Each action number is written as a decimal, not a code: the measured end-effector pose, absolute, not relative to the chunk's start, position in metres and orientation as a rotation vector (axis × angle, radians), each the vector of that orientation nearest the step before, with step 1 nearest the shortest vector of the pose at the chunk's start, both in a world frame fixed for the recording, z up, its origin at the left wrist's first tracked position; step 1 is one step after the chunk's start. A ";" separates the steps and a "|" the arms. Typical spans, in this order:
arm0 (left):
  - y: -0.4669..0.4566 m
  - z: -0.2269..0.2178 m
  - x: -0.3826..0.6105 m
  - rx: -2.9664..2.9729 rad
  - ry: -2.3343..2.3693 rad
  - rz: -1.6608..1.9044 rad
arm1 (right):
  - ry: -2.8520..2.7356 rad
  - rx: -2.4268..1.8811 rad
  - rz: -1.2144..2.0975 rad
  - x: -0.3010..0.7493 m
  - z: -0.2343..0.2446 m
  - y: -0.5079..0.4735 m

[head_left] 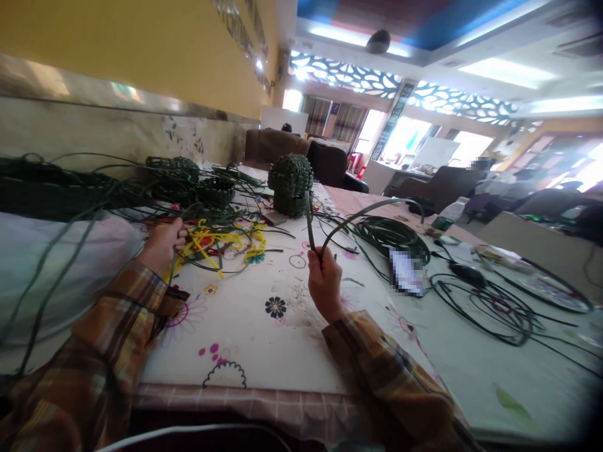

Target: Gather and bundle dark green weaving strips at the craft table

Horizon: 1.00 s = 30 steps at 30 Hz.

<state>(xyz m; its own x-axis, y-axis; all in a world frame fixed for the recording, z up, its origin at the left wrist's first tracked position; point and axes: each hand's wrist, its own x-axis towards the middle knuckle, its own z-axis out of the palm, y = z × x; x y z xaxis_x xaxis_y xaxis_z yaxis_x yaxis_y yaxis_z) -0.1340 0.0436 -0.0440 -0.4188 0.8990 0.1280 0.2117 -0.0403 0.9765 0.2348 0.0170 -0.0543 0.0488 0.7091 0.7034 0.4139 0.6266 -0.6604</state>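
Observation:
My right hand [324, 281] is raised above the table, closed around dark green weaving strips [365, 210] that arch up and away to the right. My left hand [162, 245] rests on the floral tablecloth [264, 326], fingers curled around green and yellow strips [221, 242] in a tangled pile. A round green woven piece [291, 185] stands upright behind the right hand. Both sleeves are orange plaid.
Smaller green woven baskets [214, 188] and loose strips lie at the back left. A coil of green strips [391, 235], a phone [406, 271], black cables [490, 304] and a bottle [447, 216] sit to the right. Sofas and a seated person are beyond.

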 end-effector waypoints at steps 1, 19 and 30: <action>0.042 -0.041 -0.133 1.143 1.607 1.493 | -1.572 -0.963 0.295 0.235 -0.055 0.017; 0.003 0.006 -0.032 1.307 0.791 1.708 | -1.274 -0.900 0.854 0.227 -0.050 0.023; -0.020 -0.057 0.061 2.129 0.997 0.951 | -1.014 -0.602 1.511 0.226 -0.039 0.019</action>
<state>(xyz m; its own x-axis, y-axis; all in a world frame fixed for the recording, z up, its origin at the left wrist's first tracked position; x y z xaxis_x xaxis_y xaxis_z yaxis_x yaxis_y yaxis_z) 0.0610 -0.0200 -0.0569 0.4621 0.8149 0.3499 0.3880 -0.5405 0.7465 0.2263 0.0195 -0.0390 -0.2073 0.9641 0.1663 -0.5191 0.0357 -0.8540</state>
